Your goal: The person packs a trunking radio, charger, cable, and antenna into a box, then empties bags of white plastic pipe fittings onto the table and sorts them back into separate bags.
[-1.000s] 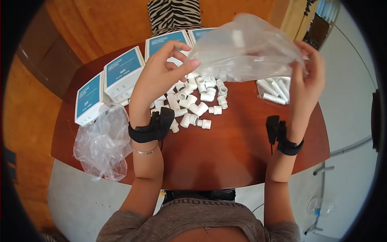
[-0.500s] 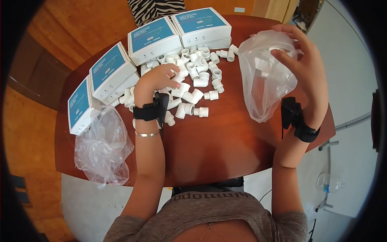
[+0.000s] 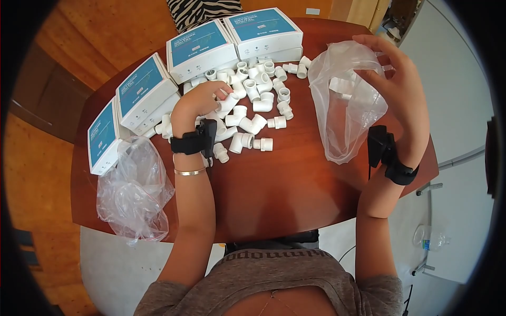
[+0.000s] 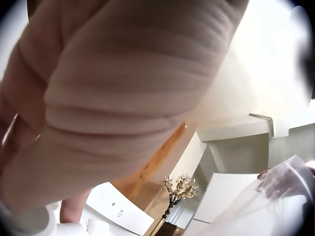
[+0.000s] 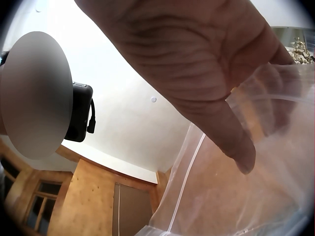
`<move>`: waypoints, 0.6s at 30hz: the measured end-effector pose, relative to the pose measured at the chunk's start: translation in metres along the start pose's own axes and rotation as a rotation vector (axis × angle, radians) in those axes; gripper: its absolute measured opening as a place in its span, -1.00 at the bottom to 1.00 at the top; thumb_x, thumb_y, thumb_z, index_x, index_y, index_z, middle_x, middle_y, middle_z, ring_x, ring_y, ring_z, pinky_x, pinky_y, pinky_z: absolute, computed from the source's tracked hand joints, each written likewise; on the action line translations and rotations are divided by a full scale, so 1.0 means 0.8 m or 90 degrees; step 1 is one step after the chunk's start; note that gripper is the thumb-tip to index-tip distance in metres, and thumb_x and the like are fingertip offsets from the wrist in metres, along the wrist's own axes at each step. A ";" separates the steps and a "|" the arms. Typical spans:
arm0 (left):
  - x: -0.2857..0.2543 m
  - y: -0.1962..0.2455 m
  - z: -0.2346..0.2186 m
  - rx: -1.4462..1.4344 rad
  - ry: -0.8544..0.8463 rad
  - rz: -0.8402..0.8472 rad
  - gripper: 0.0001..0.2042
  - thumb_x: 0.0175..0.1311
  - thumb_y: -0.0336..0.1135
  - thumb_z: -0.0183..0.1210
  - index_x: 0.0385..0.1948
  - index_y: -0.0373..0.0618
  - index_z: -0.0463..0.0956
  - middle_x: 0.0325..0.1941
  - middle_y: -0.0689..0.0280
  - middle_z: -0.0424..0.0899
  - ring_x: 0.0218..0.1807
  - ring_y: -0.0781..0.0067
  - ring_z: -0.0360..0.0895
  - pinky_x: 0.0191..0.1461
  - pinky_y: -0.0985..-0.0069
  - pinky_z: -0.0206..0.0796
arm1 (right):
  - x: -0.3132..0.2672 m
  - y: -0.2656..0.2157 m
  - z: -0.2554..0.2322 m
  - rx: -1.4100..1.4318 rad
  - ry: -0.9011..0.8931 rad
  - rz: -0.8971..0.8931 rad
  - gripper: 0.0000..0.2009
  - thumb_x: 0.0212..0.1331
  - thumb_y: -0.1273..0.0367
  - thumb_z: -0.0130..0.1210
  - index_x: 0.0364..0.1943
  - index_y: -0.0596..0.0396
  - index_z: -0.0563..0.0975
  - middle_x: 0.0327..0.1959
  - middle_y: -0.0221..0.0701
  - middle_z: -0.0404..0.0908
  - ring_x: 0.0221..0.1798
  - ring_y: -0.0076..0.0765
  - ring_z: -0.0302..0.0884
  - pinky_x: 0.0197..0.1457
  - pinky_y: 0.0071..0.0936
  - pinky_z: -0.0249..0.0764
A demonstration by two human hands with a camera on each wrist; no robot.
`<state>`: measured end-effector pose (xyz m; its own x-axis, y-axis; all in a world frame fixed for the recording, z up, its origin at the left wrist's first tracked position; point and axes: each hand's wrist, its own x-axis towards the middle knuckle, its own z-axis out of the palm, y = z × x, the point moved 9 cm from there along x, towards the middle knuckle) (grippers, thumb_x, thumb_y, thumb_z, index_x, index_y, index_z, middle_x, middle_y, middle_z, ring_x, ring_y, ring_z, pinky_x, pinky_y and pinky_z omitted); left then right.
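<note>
In the head view my left hand (image 3: pixel 203 100) is over the left part of a pile of white plastic pipe fittings (image 3: pixel 264 101). Its fingers and thumb pinch one elbow-shaped pipe fitting (image 3: pixel 227 104). The left wrist view shows a fitting (image 4: pixel 29 220) beside a fingertip, mostly covered by the palm. My right hand (image 3: pixel 398 79) holds a clear plastic bag (image 3: pixel 342 131) by its upper rim, the bag hanging with its mouth spread. In the right wrist view the thumb lies at the bag's (image 5: pixel 197 196) edge and the other fingers show through the film. A white patch shows through the bag.
White-and-blue boxes (image 3: pixel 203 50) stand in an arc behind and left of the fittings. A crumpled clear bag (image 3: pixel 134 195) lies at the table's left edge. The brown table (image 3: pixel 284 195) curves at its front edge. A zebra-striped chair (image 3: pixel 203 13) is beyond it.
The right hand has lowered the bag from above the table to the right side. My left hand has come down from near the bag to the pile and taken a fitting.
</note>
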<state>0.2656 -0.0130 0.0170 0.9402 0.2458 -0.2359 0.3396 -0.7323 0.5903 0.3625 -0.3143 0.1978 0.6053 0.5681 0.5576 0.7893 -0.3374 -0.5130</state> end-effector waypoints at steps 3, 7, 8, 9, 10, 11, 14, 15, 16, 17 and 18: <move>0.000 -0.002 -0.002 -0.011 0.010 -0.007 -0.53 -0.08 -0.63 0.06 -0.06 0.04 0.53 -0.14 0.29 0.60 -0.18 0.40 0.50 -0.16 0.47 0.41 | 0.000 0.002 -0.001 -0.002 -0.001 0.003 -0.62 -0.08 0.47 0.22 -0.07 0.04 0.57 -0.15 -0.46 0.64 -0.29 -0.39 0.48 -0.25 -0.48 0.46; 0.007 -0.008 -0.002 -0.010 0.037 0.036 -0.57 -0.05 -0.64 0.01 -0.09 0.01 0.54 -0.24 0.32 0.58 -0.25 0.46 0.49 -0.26 0.54 0.38 | 0.001 0.001 -0.002 -0.016 -0.007 0.002 -0.64 -0.07 0.45 0.22 -0.08 0.04 0.57 -0.16 -0.45 0.64 -0.29 -0.39 0.48 -0.25 -0.47 0.46; 0.006 -0.006 -0.003 -0.010 0.037 0.037 -0.57 -0.05 -0.64 0.01 -0.09 0.01 0.54 -0.24 0.32 0.58 -0.25 0.46 0.49 -0.26 0.54 0.38 | 0.001 0.001 -0.002 -0.016 -0.007 0.002 -0.64 -0.07 0.45 0.22 -0.08 0.04 0.57 -0.16 -0.45 0.64 -0.29 -0.39 0.48 -0.25 -0.47 0.46; 0.005 -0.008 -0.003 -0.013 0.034 0.021 -0.60 -0.01 -0.62 -0.01 -0.10 0.00 0.55 -0.27 0.35 0.56 -0.27 0.49 0.49 -0.29 0.56 0.36 | 0.000 0.001 -0.003 -0.013 -0.006 0.004 -0.64 -0.07 0.45 0.22 -0.08 0.04 0.57 -0.17 -0.45 0.64 -0.29 -0.39 0.48 -0.25 -0.48 0.46; 0.003 -0.007 -0.005 -0.015 0.030 0.004 -0.62 0.03 -0.60 -0.03 -0.11 0.00 0.55 -0.31 0.39 0.53 -0.30 0.52 0.49 -0.33 0.59 0.34 | 0.000 0.001 -0.003 -0.010 -0.004 0.007 -0.64 -0.07 0.45 0.22 -0.08 0.05 0.57 -0.17 -0.45 0.64 -0.29 -0.39 0.48 -0.25 -0.48 0.47; 0.000 -0.002 -0.006 -0.015 0.030 0.004 -0.62 0.03 -0.60 -0.03 -0.11 0.00 0.55 -0.31 0.39 0.53 -0.30 0.52 0.49 -0.33 0.59 0.34 | 0.000 0.001 -0.003 -0.010 -0.004 0.007 -0.64 -0.07 0.45 0.22 -0.08 0.05 0.57 -0.17 -0.45 0.64 -0.29 -0.39 0.48 -0.25 -0.48 0.47; -0.003 -0.010 -0.005 -0.065 0.016 -0.069 -0.66 0.09 -0.56 -0.07 -0.13 0.00 0.55 -0.37 0.45 0.46 -0.35 0.57 0.49 -0.36 0.64 0.29 | 0.001 0.001 -0.003 -0.013 -0.005 0.010 -0.65 -0.06 0.45 0.22 -0.09 0.05 0.57 -0.18 -0.45 0.64 -0.29 -0.39 0.48 -0.25 -0.48 0.47; -0.003 -0.012 -0.005 -0.063 0.017 -0.069 -0.66 0.11 -0.55 -0.08 -0.13 0.01 0.56 -0.37 0.45 0.45 -0.36 0.57 0.48 -0.37 0.64 0.28 | 0.001 0.002 -0.003 -0.009 -0.005 0.012 -0.65 -0.06 0.45 0.22 -0.09 0.06 0.57 -0.18 -0.45 0.64 -0.29 -0.39 0.49 -0.25 -0.48 0.47; -0.003 -0.011 -0.005 -0.062 0.018 -0.069 -0.66 0.12 -0.53 -0.10 -0.13 0.03 0.56 -0.37 0.45 0.44 -0.37 0.58 0.48 -0.37 0.65 0.27 | 0.001 0.003 -0.003 -0.005 -0.005 0.014 -0.65 -0.06 0.45 0.21 -0.09 0.06 0.57 -0.18 -0.45 0.64 -0.29 -0.39 0.49 -0.25 -0.47 0.47; -0.003 -0.011 -0.005 -0.062 0.018 -0.068 -0.66 0.12 -0.53 -0.10 -0.13 0.03 0.56 -0.37 0.45 0.44 -0.37 0.58 0.48 -0.37 0.65 0.27 | 0.001 0.002 -0.003 -0.005 -0.005 0.014 -0.65 -0.06 0.45 0.21 -0.09 0.06 0.57 -0.18 -0.45 0.64 -0.29 -0.39 0.49 -0.25 -0.47 0.47; -0.003 -0.011 -0.005 -0.065 0.020 -0.074 -0.66 0.12 -0.54 -0.09 -0.13 0.03 0.56 -0.36 0.45 0.44 -0.36 0.58 0.48 -0.37 0.65 0.27 | 0.000 0.001 -0.003 -0.005 -0.008 0.017 -0.65 -0.06 0.45 0.21 -0.09 0.06 0.57 -0.18 -0.45 0.64 -0.29 -0.39 0.49 -0.25 -0.47 0.47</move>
<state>0.2600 -0.0045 0.0152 0.8945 0.3455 -0.2837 0.4451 -0.6297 0.6366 0.3638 -0.3161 0.1989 0.6244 0.5680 0.5362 0.7740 -0.3577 -0.5225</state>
